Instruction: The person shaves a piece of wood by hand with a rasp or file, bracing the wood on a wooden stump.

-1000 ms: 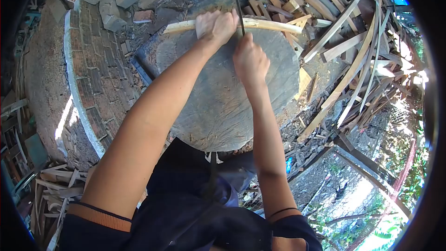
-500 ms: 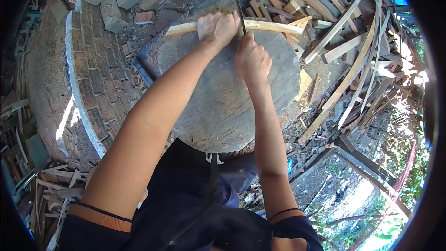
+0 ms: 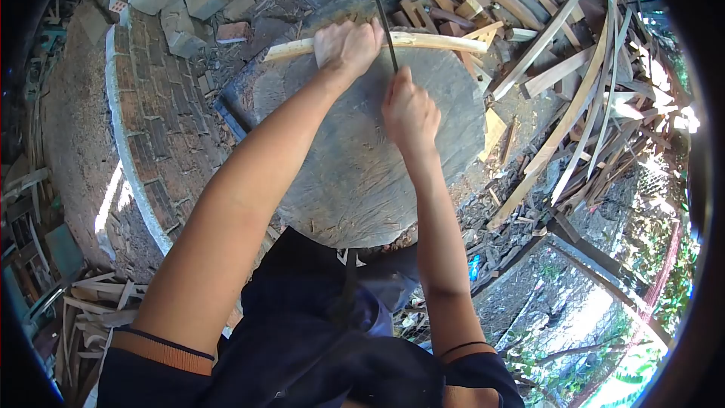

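A pale wooden stick (image 3: 434, 41) lies crosswise along the far side of a round, grey stump top (image 3: 340, 174). My left hand (image 3: 347, 49) is closed over the stick left of its middle, pressing it against the wood. Just right of those fingers, the long dark blade of a handsaw (image 3: 383, 19) crosses the stick, seen almost edge-on, so its teeth do not show. My right hand (image 3: 411, 109) grips the saw's handle, which is hidden in the fist, on the near side of the stick.
Cut wood blocks (image 3: 468, 7) lie beyond the stump at the right. Long, thin wood strips (image 3: 559, 136) are heaped farther right. Grey blocks (image 3: 181, 26) stand at the far left, near a low brick edging (image 3: 155, 117). Wood scraps (image 3: 98, 306) lie at lower left.
My right hand has drawn the saw toward my body, and the blade has tilted slightly left. My left hand stays on the stick, with only a slight shift of the whole view.
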{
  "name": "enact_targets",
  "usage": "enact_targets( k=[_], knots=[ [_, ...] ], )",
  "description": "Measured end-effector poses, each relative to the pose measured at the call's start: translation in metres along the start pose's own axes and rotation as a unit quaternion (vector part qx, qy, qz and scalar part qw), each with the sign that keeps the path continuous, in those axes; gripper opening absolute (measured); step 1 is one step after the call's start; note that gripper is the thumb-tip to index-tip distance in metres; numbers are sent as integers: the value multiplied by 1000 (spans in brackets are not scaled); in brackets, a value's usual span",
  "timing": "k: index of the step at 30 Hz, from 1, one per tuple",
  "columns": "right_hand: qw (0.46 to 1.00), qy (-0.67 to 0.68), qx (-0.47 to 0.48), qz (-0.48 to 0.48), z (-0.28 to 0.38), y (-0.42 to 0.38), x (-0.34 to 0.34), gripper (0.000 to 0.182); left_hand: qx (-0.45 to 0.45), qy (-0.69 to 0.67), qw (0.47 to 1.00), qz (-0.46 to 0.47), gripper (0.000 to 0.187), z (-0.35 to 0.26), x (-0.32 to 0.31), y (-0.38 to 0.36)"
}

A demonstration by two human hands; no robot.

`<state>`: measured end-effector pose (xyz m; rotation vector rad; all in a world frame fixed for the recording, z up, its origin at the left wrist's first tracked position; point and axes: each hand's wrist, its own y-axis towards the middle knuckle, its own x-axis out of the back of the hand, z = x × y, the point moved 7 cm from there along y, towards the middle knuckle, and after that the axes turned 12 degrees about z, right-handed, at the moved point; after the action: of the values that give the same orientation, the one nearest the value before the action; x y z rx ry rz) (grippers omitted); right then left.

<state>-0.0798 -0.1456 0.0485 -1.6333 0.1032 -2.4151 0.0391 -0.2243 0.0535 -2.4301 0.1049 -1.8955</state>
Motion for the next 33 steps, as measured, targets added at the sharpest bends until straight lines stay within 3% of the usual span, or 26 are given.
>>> enact_targets(
  k=[3,7,9,13,19,24,28,30,33],
  knots=[
    [996,2,-44,73,-12,-44,0,12,11,0,1000,13,55,2,-1,-1],
    [995,9,-58,84,-10,-41,-7,12,23,3,1000,14,57,9,-7,-1],
    [1000,2,-15,14,-1,1,-7,14,14,5,1000,-1,56,3,-2,0],
    [1000,19,1,-11,1,3,1,15,19,12,1000,9,55,2,-1,0],
    [989,32,-82,120,-18,-63,-10,15,20,1,999,27,56,3,-3,1],
    [999,24,-16,20,3,12,-4,13,7,-1,1000,-14,56,2,0,-1],
    [999,14,-29,37,-5,-26,2,13,-4,4,1000,-13,55,0,0,1],
    [990,36,-80,113,-16,-62,-2,13,9,6,1000,14,56,2,-3,0],
    [991,32,-73,108,-17,-60,-1,14,18,5,999,39,56,2,-2,0]
  ],
)
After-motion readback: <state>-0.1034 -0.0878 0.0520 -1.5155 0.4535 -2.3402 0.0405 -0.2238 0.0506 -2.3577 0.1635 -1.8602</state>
